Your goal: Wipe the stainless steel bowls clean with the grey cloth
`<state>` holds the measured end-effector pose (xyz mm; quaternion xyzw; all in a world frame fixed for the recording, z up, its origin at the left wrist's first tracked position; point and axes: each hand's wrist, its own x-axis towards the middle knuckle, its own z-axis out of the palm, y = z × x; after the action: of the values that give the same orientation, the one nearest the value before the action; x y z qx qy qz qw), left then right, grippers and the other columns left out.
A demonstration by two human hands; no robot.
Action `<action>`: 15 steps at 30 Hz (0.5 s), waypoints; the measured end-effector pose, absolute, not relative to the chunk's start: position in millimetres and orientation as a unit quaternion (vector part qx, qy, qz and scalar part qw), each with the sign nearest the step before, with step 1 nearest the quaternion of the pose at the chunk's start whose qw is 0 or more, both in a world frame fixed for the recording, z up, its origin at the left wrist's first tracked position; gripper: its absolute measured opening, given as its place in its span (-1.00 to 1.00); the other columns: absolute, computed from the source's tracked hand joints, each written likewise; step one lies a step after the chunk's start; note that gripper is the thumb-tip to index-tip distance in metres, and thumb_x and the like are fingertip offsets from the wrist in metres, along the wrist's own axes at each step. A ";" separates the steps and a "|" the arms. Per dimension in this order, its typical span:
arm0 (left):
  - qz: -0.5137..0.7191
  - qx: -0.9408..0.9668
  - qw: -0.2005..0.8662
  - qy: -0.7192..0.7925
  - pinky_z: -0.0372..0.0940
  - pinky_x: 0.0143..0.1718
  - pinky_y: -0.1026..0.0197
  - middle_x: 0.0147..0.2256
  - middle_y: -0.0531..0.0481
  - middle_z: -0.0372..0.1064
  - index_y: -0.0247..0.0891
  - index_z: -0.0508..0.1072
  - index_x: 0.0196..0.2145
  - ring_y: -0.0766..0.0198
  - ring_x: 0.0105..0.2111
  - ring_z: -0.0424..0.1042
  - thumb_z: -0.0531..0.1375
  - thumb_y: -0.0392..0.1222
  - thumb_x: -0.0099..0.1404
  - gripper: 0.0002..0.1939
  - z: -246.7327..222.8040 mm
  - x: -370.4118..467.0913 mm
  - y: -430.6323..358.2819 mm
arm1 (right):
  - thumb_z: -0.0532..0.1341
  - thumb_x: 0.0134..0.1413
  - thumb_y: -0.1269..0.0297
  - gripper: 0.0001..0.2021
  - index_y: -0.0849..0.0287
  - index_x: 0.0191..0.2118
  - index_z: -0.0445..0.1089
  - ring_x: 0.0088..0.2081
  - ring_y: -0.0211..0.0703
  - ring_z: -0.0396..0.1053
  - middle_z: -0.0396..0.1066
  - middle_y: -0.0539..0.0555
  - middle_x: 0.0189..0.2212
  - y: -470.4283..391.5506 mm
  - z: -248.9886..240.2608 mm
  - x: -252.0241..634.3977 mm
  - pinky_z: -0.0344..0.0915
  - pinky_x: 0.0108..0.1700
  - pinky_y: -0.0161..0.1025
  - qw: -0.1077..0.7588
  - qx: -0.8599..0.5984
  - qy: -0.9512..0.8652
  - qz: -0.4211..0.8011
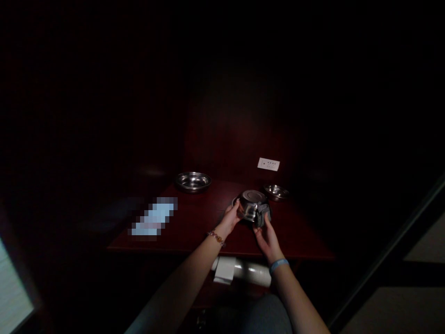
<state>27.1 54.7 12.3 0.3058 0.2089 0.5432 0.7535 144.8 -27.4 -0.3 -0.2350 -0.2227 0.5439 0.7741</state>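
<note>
A shiny metal bowl [253,196] is held upside down above the dark red table, its round base facing up. My left hand [230,220] grips the bowl's left rim, thumb on the outer wall. On the other side, my right hand [267,239] presses a grey cloth [263,214] against the bowl's right wall, with its fingers partly hidden under the cloth and bowl. Just behind, a smaller-looking metal bowl [277,192] rests upright on the table.
A wide metal dish [193,182] stands at the back left of the table [205,222]. A blurred-out bright rectangle [155,218] lies at left. A white socket plate [269,164] is on the back wall. Below the table edge is a whitish roll [252,272].
</note>
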 end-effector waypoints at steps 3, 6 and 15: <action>0.572 0.304 0.730 0.218 0.27 -0.45 0.31 -0.59 0.03 0.40 -0.33 0.40 -0.48 0.37 -0.58 0.35 0.32 -0.04 0.16 -0.70 8.7 27.7 59.8 | 0.29 0.10 0.32 -0.83 0.10 -0.15 0.49 -0.28 -0.34 0.52 0.58 -0.06 -0.22 -28.7 0.9 144.9 0.46 -0.25 -0.44 0.771 -0.228 -0.213 0.554; 0.603 0.297 0.705 0.224 0.15 -0.54 0.35 -0.67 0.10 0.31 -0.30 0.35 -0.58 0.43 -0.66 0.25 0.31 0.01 0.16 -0.63 6.8 28.7 64.4 | 0.27 0.13 0.32 -0.82 0.11 -0.13 0.49 -0.26 -0.33 0.52 0.57 -0.05 -0.20 -30.4 2.1 144.4 0.46 -0.24 -0.42 0.769 -0.222 -0.215 0.560; 0.606 0.256 0.717 0.230 0.14 -0.53 0.34 -0.69 0.11 0.30 -0.28 0.34 -0.59 0.43 -0.68 0.23 0.25 -0.08 0.25 -0.66 8.2 27.2 65.5 | 0.28 0.12 0.28 -0.82 0.07 -0.13 0.49 -0.24 -0.33 0.52 0.57 -0.06 -0.19 -28.1 1.0 144.5 0.46 -0.20 -0.41 0.765 -0.238 -0.220 0.556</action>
<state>27.2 65.5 8.2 0.2562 0.2304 0.6056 0.7173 144.5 -28.1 1.0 -0.2375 -0.2203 0.5564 0.7651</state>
